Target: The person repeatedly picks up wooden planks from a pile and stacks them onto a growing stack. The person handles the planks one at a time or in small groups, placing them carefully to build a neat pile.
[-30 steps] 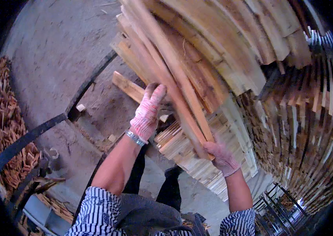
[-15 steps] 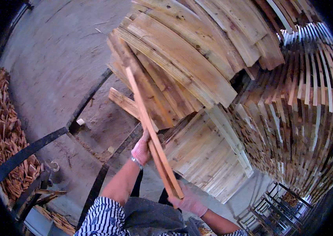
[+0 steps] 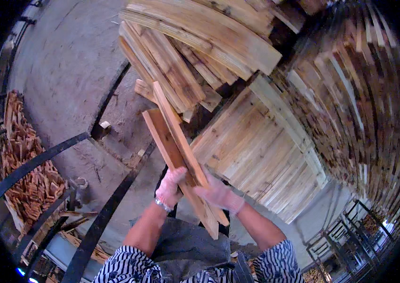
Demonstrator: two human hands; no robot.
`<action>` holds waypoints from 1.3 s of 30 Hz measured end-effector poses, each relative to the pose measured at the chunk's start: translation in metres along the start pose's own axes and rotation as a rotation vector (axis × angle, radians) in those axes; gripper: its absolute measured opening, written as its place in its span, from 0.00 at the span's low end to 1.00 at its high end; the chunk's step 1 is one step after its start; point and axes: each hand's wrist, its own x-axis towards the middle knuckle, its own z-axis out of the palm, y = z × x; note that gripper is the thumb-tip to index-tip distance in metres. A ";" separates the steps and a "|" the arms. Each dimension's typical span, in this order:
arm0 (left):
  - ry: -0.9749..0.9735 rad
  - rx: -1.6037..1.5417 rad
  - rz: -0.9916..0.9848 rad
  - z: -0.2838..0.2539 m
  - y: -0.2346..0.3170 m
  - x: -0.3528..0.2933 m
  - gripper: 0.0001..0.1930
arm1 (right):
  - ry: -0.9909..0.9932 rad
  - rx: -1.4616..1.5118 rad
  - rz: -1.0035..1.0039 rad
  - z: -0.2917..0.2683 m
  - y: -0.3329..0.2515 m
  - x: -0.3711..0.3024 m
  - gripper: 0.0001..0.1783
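Biggest thing in your view is the stacked timber [image 3: 351, 104] on your right, rows of narrow slats running up and curving with the lens. In front of it sits a lower pile of pale boards [image 3: 256, 151] laid flat side by side, and above that a looser heap of longer planks [image 3: 195, 42] jutting out toward the upper left. The concrete floor [image 3: 63, 75] fills the left side, with dark curved metal bars [image 3: 34, 162] sweeping across it. Off at the far left edge there's a bin of small reddish wood offcuts [image 3: 25, 184].

Now the part that matters — you've got two wooden boards [image 3: 174, 141] held together, angled from upper left down to lower right, right in front of your body and just off the flat pile. Your left hand [image 3: 170, 187], in a pinkish work glove, is closed around the lower stretch of the boards from the left. Your right hand [image 3: 218, 194], gloved the same, is wrapped on them from the right — just beside the left one, near the bottom ends. A tiny wood block [image 3: 105, 125] lies on the floor near the bars.
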 end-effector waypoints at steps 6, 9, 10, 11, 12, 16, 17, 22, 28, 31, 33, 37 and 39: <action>0.001 0.960 0.340 0.054 -0.055 -0.016 0.51 | 0.351 -0.746 0.089 -0.065 0.127 -0.151 0.45; -0.127 1.631 0.338 0.121 -0.056 -0.006 0.54 | 0.566 -1.121 0.033 -0.117 0.157 -0.193 0.41; -0.245 1.882 0.301 0.140 -0.060 -0.001 0.55 | 0.546 -0.919 0.314 -0.136 0.205 -0.212 0.33; -0.359 1.970 0.631 0.140 -0.080 0.004 0.53 | 0.669 -0.526 0.258 -0.143 0.273 -0.237 0.32; -0.440 2.085 0.717 0.138 -0.097 0.012 0.53 | 0.785 -0.136 0.156 -0.151 0.337 -0.259 0.31; -0.771 2.322 0.949 0.099 -0.167 0.065 0.41 | 0.708 -0.771 0.495 -0.182 0.319 -0.235 0.49; -0.830 2.378 1.009 0.083 -0.187 0.083 0.38 | 0.674 -1.039 0.595 -0.182 0.309 -0.228 0.53; -0.841 2.610 0.879 0.024 -0.252 0.139 0.27 | 0.793 -0.963 0.569 -0.182 0.318 -0.196 0.59; -0.715 2.670 1.094 0.008 -0.238 0.149 0.25 | 0.849 -0.957 0.399 -0.199 0.341 -0.220 0.59; -0.732 2.829 0.824 0.026 -0.240 0.147 0.25 | 0.796 -1.021 0.473 -0.212 0.358 -0.251 0.58; -0.703 2.824 0.872 0.025 -0.247 0.142 0.25 | 0.749 -1.009 0.548 -0.211 0.372 -0.269 0.57; -0.666 2.841 0.981 0.015 -0.255 0.155 0.25 | 0.787 -0.947 0.510 -0.223 0.367 -0.266 0.57; -0.667 2.905 0.937 0.014 -0.255 0.156 0.30 | 0.778 -0.929 0.506 -0.222 0.351 -0.253 0.56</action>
